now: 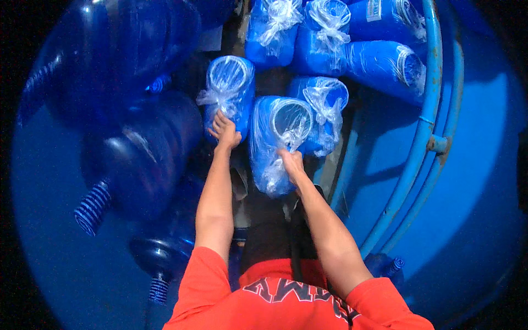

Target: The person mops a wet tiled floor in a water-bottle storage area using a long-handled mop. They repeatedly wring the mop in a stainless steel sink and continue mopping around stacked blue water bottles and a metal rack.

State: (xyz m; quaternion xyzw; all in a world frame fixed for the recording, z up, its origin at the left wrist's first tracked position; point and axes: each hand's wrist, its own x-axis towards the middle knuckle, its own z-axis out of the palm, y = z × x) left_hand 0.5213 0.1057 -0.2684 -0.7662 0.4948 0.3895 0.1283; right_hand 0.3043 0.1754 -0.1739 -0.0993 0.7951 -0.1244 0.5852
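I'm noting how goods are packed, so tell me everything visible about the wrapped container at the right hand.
The blue container looks plastic, with a rounded body and a wide, round mouth facing up toward the camera. Clear, crinkled film wraps it; the right hand grips this below the mouth. It partly hides another wrapped container; contact is unclear.

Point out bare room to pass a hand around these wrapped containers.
Bare blue surface shows right of the curved railing, between it and the wrapped containers, and left of the big jugs. Crowded: top centre, where wrapped containers bunch together.
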